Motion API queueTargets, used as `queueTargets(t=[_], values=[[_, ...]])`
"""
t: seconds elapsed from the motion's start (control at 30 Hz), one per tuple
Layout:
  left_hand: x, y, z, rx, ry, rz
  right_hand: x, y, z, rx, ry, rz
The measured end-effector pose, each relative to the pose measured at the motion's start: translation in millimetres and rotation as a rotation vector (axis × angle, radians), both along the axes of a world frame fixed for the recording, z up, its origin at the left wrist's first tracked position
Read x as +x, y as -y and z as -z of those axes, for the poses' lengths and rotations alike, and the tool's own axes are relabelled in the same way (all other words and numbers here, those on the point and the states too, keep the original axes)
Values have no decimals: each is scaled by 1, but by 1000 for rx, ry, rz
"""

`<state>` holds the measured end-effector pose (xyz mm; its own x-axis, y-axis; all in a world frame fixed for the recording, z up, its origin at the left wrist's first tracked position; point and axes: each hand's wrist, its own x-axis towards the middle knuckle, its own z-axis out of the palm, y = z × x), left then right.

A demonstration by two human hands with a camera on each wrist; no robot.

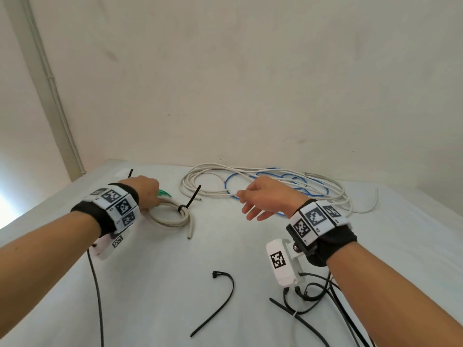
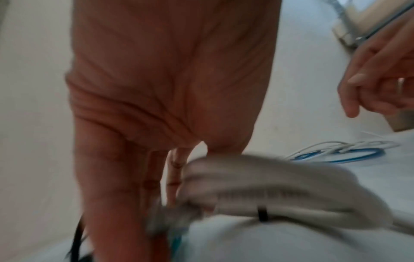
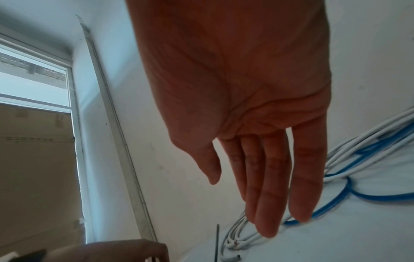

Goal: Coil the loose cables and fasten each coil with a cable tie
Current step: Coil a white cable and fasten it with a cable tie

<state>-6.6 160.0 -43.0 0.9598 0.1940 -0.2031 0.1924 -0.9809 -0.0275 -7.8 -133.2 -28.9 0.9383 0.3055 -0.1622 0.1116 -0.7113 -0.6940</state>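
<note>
A beige cable coil [image 1: 172,221] lies left of centre on the white table, bound by a black cable tie [image 1: 188,205] whose tail sticks up. My left hand [image 1: 155,204] holds the coil's left side; the left wrist view shows the coil [image 2: 268,186] blurred beside my fingers [image 2: 156,177], with the tie [image 2: 262,213] round it. My right hand [image 1: 246,206] hovers open and holds nothing, above the edge of a loose white cable [image 1: 184,186] tangled with a blue cable [image 1: 226,184]. In the right wrist view my straight fingers [image 3: 257,203] hang over the blue cable [image 3: 380,196].
A loose black tie [image 1: 225,299] lies near the front, several more ties [image 1: 288,309] sit under my right wrist, and one [image 1: 130,173] is at the back left. A green item [image 1: 165,194] shows by my left hand. A wall stands close behind the table.
</note>
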Motion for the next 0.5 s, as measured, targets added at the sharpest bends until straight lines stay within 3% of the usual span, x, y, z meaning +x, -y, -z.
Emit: queueTargets(t=[0.07, 0.13, 0.2, 0.3, 0.33, 0.4, 0.5], values=[[1, 8, -9, 261, 55, 60, 3, 3, 2, -1, 1, 28], [7, 16, -15, 362, 133, 91, 5, 7, 4, 3, 1, 61], [17, 29, -16, 215, 258, 153, 9, 11, 5, 7, 1, 91], [36, 57, -6, -318, 342, 281, 15, 17, 3, 15, 8, 128], [44, 68, -2, -411, 315, 314, 18, 19, 2, 24, 10, 139], [59, 89, 12, -444, 207, 331, 21, 23, -1, 62, 17, 163], [79, 113, 31, -345, 79, 280, 25, 31, -1, 125, 31, 191]])
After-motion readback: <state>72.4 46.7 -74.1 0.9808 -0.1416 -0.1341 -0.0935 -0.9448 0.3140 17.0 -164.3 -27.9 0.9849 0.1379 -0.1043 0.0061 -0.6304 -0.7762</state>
